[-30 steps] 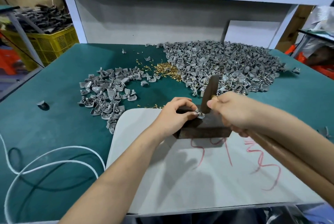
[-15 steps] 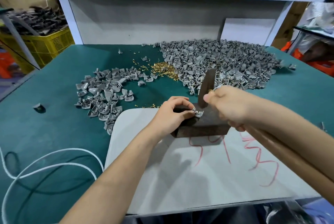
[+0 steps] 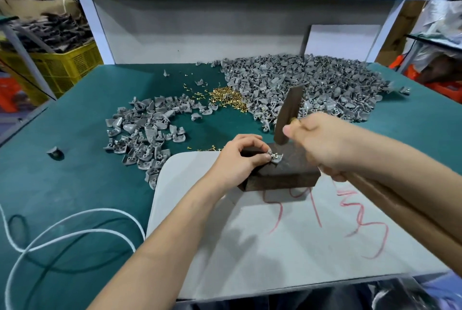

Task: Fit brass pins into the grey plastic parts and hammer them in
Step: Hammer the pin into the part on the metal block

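Between my hands: L hand point(image 3: 237, 159) pinches grey part point(image 3: 275, 158) on block point(image 3: 287, 176), R hand point(image 3: 322, 144) grips hammer point(image 3: 287, 114) above. Big pile point(image 3: 312, 84) beyond undone, I reckon.

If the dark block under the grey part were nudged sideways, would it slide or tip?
The dark block looks low and wide on the white board, so tipping seems unlikely. It appears solid, probably heavy. The left hand, pinching the grey part on it, likely resists sliding.
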`<state>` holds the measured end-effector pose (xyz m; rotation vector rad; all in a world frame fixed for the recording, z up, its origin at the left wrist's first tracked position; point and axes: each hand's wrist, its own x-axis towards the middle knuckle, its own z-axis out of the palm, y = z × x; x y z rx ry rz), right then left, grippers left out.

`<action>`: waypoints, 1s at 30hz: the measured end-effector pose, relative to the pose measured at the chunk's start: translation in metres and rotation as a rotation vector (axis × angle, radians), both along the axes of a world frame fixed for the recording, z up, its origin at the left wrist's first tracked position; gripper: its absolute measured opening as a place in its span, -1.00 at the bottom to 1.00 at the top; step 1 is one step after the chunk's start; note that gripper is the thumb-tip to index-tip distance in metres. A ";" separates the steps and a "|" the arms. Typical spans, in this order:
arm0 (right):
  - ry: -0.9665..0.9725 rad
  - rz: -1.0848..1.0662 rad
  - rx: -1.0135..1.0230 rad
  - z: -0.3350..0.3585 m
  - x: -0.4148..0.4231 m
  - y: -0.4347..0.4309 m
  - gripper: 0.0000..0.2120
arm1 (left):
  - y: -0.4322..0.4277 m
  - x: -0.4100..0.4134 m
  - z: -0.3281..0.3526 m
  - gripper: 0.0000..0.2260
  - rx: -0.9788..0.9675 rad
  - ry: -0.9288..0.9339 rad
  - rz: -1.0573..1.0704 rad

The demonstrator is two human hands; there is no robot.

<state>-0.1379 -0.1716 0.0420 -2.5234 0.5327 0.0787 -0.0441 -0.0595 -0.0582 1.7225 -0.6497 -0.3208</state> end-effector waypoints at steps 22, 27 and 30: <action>-0.035 -0.131 0.506 -0.007 -0.012 -0.024 -0.70 | -0.001 -0.003 -0.002 -0.91 0.019 -0.054 -0.015; -0.018 -0.122 0.517 -0.011 -0.010 -0.024 -0.71 | -0.002 -0.004 -0.002 -0.91 0.024 -0.056 -0.009; 0.002 -0.107 0.530 -0.011 -0.009 -0.022 -0.70 | -0.002 -0.004 -0.002 -0.90 0.031 -0.063 -0.005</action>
